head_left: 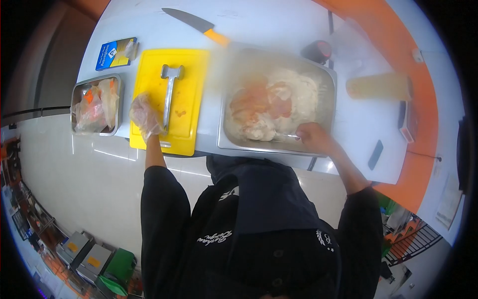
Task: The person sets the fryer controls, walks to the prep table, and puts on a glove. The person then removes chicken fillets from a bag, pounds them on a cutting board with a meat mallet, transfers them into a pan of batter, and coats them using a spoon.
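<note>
My left hand (146,117), in a clear plastic glove, rests over the left edge of a yellow cutting board (194,99). Its fingers look loosely extended, with nothing visible in them. Beside it on the board lies a metal meat mallet (170,92), head pointing away from me. My bare right hand (314,138) is closed around the handle of a metal utensil (288,135) at the near side of a steel pan (326,94). The utensil's far end is sunk in a thick, pale creamy mixture (298,92). Reddish-orange seasoning or liquid (251,102) covers part of it.
A knife (191,21) with a yellow handle lies behind the pan. Left of the board are a blue glove box (117,53) and a small steel tray (119,107) holding plastic bags. A dark red-topped container (317,51) and a yellowish cylinder (379,86) are at right.
</note>
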`<state>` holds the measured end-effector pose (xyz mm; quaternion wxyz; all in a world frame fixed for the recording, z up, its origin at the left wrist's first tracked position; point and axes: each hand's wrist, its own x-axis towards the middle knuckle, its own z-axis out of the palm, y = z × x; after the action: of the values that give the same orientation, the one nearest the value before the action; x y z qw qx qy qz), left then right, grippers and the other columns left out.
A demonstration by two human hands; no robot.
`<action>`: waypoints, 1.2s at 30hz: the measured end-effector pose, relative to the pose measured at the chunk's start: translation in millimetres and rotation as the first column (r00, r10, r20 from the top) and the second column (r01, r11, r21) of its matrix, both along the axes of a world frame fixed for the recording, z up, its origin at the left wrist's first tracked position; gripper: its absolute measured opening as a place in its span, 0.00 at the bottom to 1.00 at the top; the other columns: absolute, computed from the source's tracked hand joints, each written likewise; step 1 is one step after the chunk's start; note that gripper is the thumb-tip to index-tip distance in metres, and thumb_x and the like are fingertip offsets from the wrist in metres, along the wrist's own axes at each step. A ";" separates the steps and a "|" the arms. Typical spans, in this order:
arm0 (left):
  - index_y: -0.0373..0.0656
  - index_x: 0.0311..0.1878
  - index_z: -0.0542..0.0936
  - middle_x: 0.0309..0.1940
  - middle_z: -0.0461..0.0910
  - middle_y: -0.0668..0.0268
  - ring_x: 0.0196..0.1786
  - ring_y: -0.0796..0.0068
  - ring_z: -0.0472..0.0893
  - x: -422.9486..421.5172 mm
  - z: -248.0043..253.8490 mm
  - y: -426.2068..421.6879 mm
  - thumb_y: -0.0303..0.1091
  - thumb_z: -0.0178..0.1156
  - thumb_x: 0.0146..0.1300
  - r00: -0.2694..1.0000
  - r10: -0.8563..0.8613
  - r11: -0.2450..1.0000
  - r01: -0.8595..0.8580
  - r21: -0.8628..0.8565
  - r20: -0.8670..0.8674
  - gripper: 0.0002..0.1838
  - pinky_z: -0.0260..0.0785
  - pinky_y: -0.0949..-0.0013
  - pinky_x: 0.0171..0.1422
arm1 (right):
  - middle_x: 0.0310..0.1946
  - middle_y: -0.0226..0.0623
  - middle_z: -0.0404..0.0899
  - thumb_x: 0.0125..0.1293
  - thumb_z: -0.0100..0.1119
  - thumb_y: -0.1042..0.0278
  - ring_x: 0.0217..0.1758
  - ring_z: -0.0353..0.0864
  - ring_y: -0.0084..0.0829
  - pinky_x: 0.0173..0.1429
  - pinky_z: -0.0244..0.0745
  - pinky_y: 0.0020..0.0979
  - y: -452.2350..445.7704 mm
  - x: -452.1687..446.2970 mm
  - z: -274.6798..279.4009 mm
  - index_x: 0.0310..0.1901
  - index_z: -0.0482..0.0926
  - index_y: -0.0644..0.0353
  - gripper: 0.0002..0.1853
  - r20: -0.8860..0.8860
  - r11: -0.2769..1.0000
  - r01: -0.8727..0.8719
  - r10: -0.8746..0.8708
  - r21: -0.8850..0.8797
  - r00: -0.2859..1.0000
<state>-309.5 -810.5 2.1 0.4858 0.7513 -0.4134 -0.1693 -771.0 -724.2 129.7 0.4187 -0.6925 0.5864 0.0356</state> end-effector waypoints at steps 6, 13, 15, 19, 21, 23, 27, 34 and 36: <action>0.33 0.44 0.82 0.38 0.83 0.56 0.41 0.64 0.80 3.5 -6.2 -1.1 0.36 0.54 0.68 0.999 -0.002 1.000 0.003 0.017 -0.043 0.15 0.71 0.66 0.48 | 0.32 0.51 0.79 0.63 0.47 0.75 0.41 0.78 0.51 0.49 0.72 0.43 -0.4 -7.0 28.9 0.33 0.79 0.66 0.09 0.024 0.990 0.119 -0.121 0.072 0.992; 0.33 0.44 0.82 0.38 0.83 0.56 0.41 0.62 0.80 7.9 -15.0 -3.1 0.39 0.54 0.68 0.999 0.007 1.000 -0.007 0.004 0.053 0.16 0.71 0.66 0.47 | 0.36 0.49 0.81 0.56 0.50 0.78 0.42 0.81 0.50 0.46 0.74 0.47 -8.9 -12.8 16.9 0.39 0.77 0.61 0.10 -0.407 0.931 0.024 -0.183 -0.365 0.895; 0.33 0.43 0.82 0.37 0.83 0.56 0.39 0.61 0.80 7.9 -8.7 -2.3 0.39 0.54 0.68 0.997 -0.021 0.999 0.018 0.044 0.068 0.16 0.71 0.65 0.46 | 0.36 0.47 0.81 0.54 0.51 0.78 0.41 0.82 0.50 0.44 0.75 0.47 -15.3 -4.9 21.0 0.40 0.77 0.59 0.12 -0.469 0.894 0.043 -0.275 -0.447 0.839; 0.33 0.40 0.82 0.34 0.83 0.54 0.37 0.61 0.80 13.5 -14.6 -2.8 0.37 0.54 0.67 0.994 -0.064 0.998 0.064 0.004 0.087 0.15 0.71 0.64 0.43 | 0.36 0.45 0.81 0.54 0.51 0.77 0.38 0.82 0.49 0.41 0.76 0.47 -9.8 -11.3 20.8 0.40 0.77 0.57 0.12 -0.444 0.886 -0.021 -0.211 -0.463 0.871; 0.32 0.39 0.82 0.34 0.83 0.54 0.37 0.62 0.80 10.1 -17.4 -3.9 0.37 0.55 0.67 0.999 -0.043 0.999 0.043 -0.009 -0.004 0.15 0.70 0.64 0.42 | 0.35 0.46 0.81 0.55 0.52 0.77 0.38 0.82 0.49 0.42 0.76 0.48 -8.1 -17.8 15.6 0.40 0.78 0.57 0.12 -0.533 0.922 -0.026 -0.200 -0.385 0.822; 0.32 0.39 0.82 0.34 0.83 0.55 0.37 0.64 0.80 12.1 -19.7 -1.6 0.37 0.55 0.67 1.000 -0.019 1.000 0.019 -0.011 -0.013 0.15 0.70 0.65 0.42 | 0.35 0.45 0.81 0.55 0.52 0.77 0.38 0.82 0.49 0.42 0.76 0.47 -7.8 -12.3 34.2 0.41 0.78 0.56 0.11 -0.510 0.921 0.019 -0.233 -0.389 0.828; 0.31 0.40 0.81 0.34 0.83 0.57 0.37 0.66 0.80 -2.6 4.0 0.6 0.38 0.54 0.68 1.000 -0.014 1.000 0.014 -0.002 -0.004 0.16 0.70 0.66 0.43 | 0.33 0.47 0.81 0.56 0.52 0.77 0.38 0.82 0.49 0.41 0.76 0.46 13.3 3.7 53.9 0.40 0.78 0.59 0.11 -0.449 0.964 -0.200 0.102 -0.177 0.888; 0.33 0.38 0.81 0.31 0.81 0.54 0.35 0.64 0.78 15.0 -11.7 -3.1 0.40 0.53 0.67 0.934 -0.096 0.992 0.060 0.114 0.343 0.17 0.69 0.63 0.42 | 0.35 0.55 0.79 0.57 0.51 0.76 0.46 0.80 0.51 0.47 0.74 0.47 -2.6 42.7 -4.9 0.35 0.78 0.67 0.07 -0.276 0.995 -0.095 0.101 0.034 0.956; 0.33 0.38 0.81 0.31 0.81 0.55 0.35 0.64 0.78 10.6 -12.0 -3.2 0.40 0.52 0.67 0.981 -0.064 0.997 0.057 0.044 0.182 0.17 0.68 0.63 0.42 | 0.36 0.55 0.79 0.57 0.52 0.75 0.46 0.80 0.51 0.47 0.73 0.47 -14.9 47.5 -19.1 0.33 0.79 0.67 0.07 -0.211 0.988 -0.034 0.065 0.148 0.975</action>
<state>-298.8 -813.7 -9.8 0.4255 0.7600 -0.4759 -0.1220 -723.4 -739.1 110.6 0.4003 -0.6671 0.6067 0.1631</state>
